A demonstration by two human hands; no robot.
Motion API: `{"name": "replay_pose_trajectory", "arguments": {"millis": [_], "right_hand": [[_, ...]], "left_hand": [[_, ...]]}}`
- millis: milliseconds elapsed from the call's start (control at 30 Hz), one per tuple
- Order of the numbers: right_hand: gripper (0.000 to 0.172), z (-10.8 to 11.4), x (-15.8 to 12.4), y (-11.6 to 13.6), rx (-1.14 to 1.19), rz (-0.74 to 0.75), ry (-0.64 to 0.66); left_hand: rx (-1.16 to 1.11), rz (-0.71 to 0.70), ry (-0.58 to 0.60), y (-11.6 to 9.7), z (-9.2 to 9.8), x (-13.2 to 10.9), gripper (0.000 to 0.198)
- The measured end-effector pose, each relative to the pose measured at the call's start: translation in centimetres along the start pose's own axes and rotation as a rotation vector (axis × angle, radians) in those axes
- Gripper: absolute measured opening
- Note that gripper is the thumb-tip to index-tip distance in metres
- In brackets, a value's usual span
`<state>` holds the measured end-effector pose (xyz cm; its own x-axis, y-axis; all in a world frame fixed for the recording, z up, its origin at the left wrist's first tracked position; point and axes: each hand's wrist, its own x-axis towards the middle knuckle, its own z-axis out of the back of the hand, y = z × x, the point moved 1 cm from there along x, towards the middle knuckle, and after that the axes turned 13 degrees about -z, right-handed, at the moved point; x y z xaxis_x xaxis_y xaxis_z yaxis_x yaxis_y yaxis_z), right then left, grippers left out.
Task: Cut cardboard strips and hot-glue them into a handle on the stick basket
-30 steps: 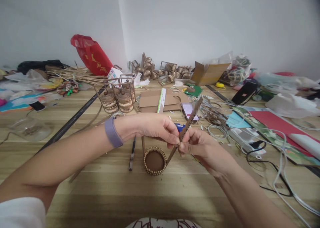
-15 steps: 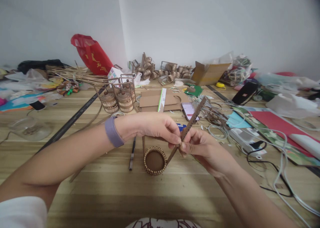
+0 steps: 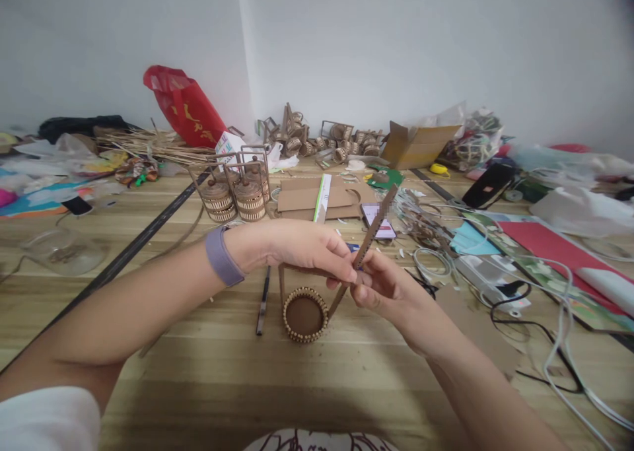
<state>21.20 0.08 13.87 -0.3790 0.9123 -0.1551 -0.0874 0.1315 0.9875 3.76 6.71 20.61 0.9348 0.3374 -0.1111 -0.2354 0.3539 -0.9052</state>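
Note:
Both hands meet above a small round basket (image 3: 305, 315) with a brown base and a rim of beaded-looking stick ends. A brown cardboard strip (image 3: 375, 230) rises from the basket's right side and slants up past my fingers. My left hand (image 3: 327, 253) pinches this strip at a bend, its fingertips pressed together. Against the same spot, my right hand (image 3: 384, 286) grips the strip between thumb and fingers. Another part of the strip stands on the basket's left and runs behind my left hand, partly hidden. A dark pen (image 3: 263, 302) lies left of the basket.
Small lidded baskets with square handles (image 3: 247, 197) stand beyond my left forearm. Cardboard sheets (image 3: 297, 197), a green-and-white ruler-like strip (image 3: 322, 198) and a phone (image 3: 377, 218) lie ahead. Cables (image 3: 564, 306), a power strip (image 3: 490, 279) and scraps crowd the right side.
My right hand has shifted slightly left, and its fingers have changed position on the strip. The strip's free upper end has swung a little left. My left hand keeps its pinch.

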Motion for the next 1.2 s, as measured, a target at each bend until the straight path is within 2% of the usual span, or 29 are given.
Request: {"name": "replay_pose_trajectory", "arguments": {"millis": [233, 500, 733, 1067, 1200], "right_hand": [[0.034, 0.6, 0.1, -1.0, 0.018, 0.050, -0.129], [0.026, 0.3, -0.4, -1.1, -0.224, 0.166, -0.323], [0.027, -0.3, -0.3, -1.4, -0.236, 0.143, -0.392], [0.016, -0.9, -0.3, -1.5, -0.354, 0.177, -0.446], [0.014, -0.8, -0.2, -1.6, -0.467, 0.227, -0.489]], "left_hand": [[0.151, 0.030, -0.006, -0.1, 0.1, 0.2, 0.026], [0.410, 0.160, -0.047, -0.8, 0.0, 0.2, 0.023], [0.306, 0.131, 0.013, -0.9, -0.1, 0.6, 0.022], [0.175, 0.104, -0.023, -0.3, 0.0, 0.8, 0.023], [0.275, 0.111, -0.023, -0.7, 0.0, 0.6, 0.022]]}}
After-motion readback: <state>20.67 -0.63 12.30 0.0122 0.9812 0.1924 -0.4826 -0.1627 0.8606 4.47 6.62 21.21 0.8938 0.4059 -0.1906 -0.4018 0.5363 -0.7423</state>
